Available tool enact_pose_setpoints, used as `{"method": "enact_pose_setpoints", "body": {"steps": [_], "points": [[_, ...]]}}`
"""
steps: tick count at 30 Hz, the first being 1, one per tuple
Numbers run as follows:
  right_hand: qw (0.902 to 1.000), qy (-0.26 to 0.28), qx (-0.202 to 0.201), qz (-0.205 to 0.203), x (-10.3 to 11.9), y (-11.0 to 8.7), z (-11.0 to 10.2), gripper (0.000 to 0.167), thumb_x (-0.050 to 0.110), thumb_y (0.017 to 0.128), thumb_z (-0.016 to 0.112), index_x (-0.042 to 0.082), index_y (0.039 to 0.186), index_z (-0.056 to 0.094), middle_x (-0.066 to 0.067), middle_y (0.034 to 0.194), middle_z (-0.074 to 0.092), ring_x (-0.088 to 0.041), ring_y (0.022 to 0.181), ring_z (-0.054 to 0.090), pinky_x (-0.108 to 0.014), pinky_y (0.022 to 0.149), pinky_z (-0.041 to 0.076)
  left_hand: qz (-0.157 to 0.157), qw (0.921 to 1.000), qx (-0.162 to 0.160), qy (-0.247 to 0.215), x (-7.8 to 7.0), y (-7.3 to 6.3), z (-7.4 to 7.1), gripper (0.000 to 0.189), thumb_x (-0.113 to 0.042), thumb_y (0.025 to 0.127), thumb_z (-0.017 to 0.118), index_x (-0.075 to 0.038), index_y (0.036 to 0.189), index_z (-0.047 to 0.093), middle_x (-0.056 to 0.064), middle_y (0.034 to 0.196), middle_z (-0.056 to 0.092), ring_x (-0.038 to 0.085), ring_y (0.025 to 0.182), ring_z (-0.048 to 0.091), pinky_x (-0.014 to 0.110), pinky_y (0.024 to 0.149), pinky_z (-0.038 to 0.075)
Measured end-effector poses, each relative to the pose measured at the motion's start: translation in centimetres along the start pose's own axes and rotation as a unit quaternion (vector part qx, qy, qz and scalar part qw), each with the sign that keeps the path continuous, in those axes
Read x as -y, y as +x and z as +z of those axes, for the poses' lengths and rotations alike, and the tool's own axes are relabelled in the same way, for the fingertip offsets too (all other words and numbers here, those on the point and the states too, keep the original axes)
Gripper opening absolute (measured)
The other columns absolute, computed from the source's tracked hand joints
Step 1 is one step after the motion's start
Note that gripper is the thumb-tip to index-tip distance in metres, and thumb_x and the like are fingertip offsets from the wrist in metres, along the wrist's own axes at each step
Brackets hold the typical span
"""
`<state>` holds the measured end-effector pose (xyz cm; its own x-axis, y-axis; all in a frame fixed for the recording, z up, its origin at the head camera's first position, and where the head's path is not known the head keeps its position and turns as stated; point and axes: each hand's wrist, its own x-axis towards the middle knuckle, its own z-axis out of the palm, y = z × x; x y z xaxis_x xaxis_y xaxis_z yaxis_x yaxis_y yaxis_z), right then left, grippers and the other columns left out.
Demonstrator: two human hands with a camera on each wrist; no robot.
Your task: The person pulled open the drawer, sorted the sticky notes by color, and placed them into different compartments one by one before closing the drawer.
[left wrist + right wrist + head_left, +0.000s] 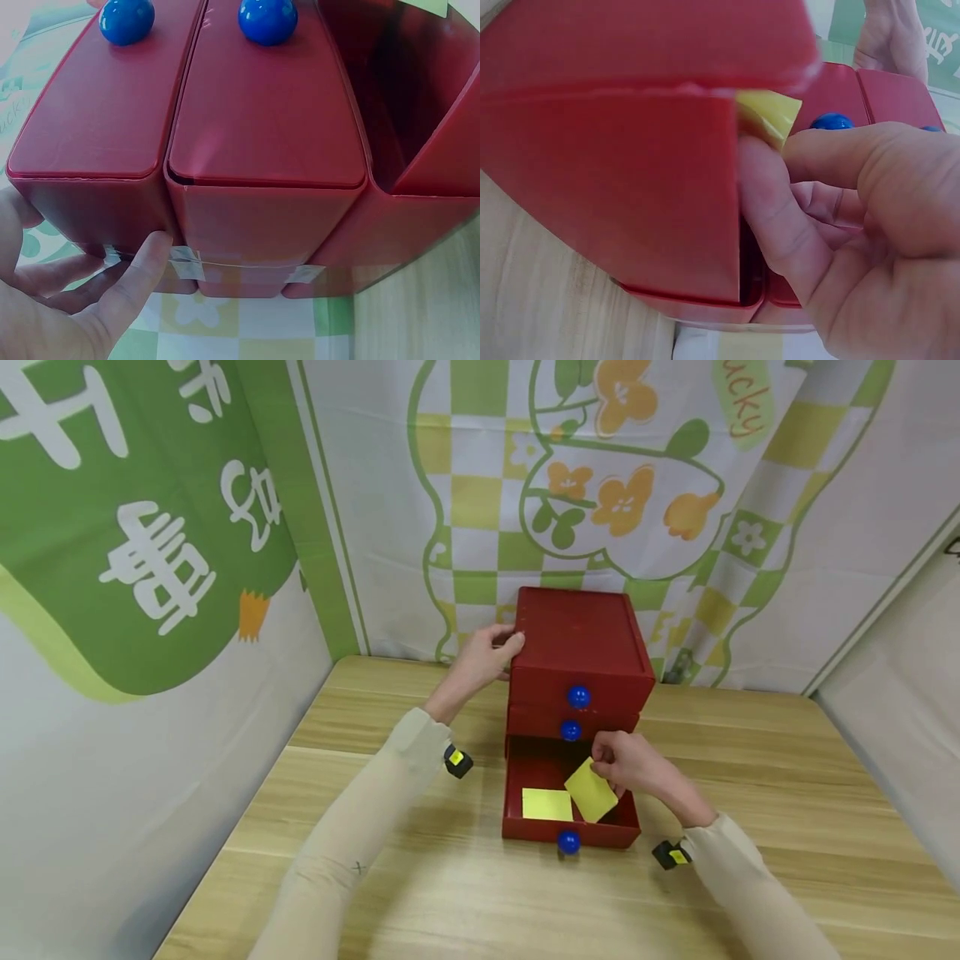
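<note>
A red drawer unit (577,635) with blue round knobs stands on the table, its bottom drawer (536,768) pulled out. My left hand (480,658) rests against the unit's upper left side, thumb at the top edge and the other fingers spread along the side panel (247,225). Over the right part of the pulled-out drawer, my right hand (633,764) pinches a yellow sticky note (591,792) by its upper corner; the note hangs tilted. A second yellow sticky note (547,805) lies flat in the drawer's left front. In the right wrist view, the drawer wall hides most of the pinched note (769,116).
The wooden table (420,893) stretches around the unit. Behind it hangs a patterned cloth (480,502), and a green and white panel (150,527) borders the left. The two upper drawers are closed, with blue knobs (578,697) jutting forward above the bottom one.
</note>
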<state>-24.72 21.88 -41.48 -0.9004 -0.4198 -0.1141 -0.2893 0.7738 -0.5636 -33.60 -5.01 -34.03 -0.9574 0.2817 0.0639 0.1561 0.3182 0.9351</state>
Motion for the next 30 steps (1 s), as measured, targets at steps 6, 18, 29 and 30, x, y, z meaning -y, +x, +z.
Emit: {"method": "enact_pose_setpoints", "body": {"steps": [6,18,29,30], "points": [[0.9994,-0.021,-0.019,-0.02,0.3,0.1,0.5,0.011,0.008,0.093,0.064,0.008,0.086,0.056,0.002,0.062,0.057,-0.013,0.046,0.056,-0.025,0.045,0.049,0.002,1.0,0.001,0.001,0.0,0.0,0.0,0.058,-0.045,0.1,0.052,-0.014,0.149,0.042,0.008,0.14,0.055,0.022,0.12,0.058,0.039,0.085,0.06],[0.9992,-0.011,-0.031,-0.021,0.0,-0.5,0.2,0.007,0.01,0.094,0.064,0.005,0.093,0.06,-0.004,0.07,0.063,-0.012,0.049,0.056,-0.023,0.047,0.052,0.001,1.0,-0.002,0.006,0.3,0.1,0.1,0.057,-0.044,0.1,0.052,-0.013,0.148,0.043,0.009,0.138,0.056,0.022,0.118,0.059,0.035,0.08,0.061],[0.9992,-0.016,-0.031,-0.02,-0.1,-1.5,-1.3,0.005,0.014,0.095,0.064,0.01,0.092,0.061,-0.005,0.074,0.063,-0.012,0.056,0.055,-0.025,0.049,0.052,-0.002,0.9999,0.0,-0.013,0.1,0.0,0.1,0.057,-0.043,0.1,0.053,-0.012,0.147,0.044,0.011,0.14,0.055,0.025,0.122,0.057,0.048,0.09,0.058],[0.9991,-0.019,-0.03,-0.022,-0.1,-1.6,-1.3,0.005,0.014,0.095,0.064,0.011,0.092,0.061,-0.005,0.074,0.064,-0.011,0.056,0.055,-0.025,0.049,0.052,-0.002,0.9999,0.0,-0.013,0.1,0.0,0.1,0.057,-0.042,0.1,0.053,-0.012,0.147,0.044,0.011,0.139,0.055,0.024,0.122,0.057,0.048,0.09,0.058]]}}
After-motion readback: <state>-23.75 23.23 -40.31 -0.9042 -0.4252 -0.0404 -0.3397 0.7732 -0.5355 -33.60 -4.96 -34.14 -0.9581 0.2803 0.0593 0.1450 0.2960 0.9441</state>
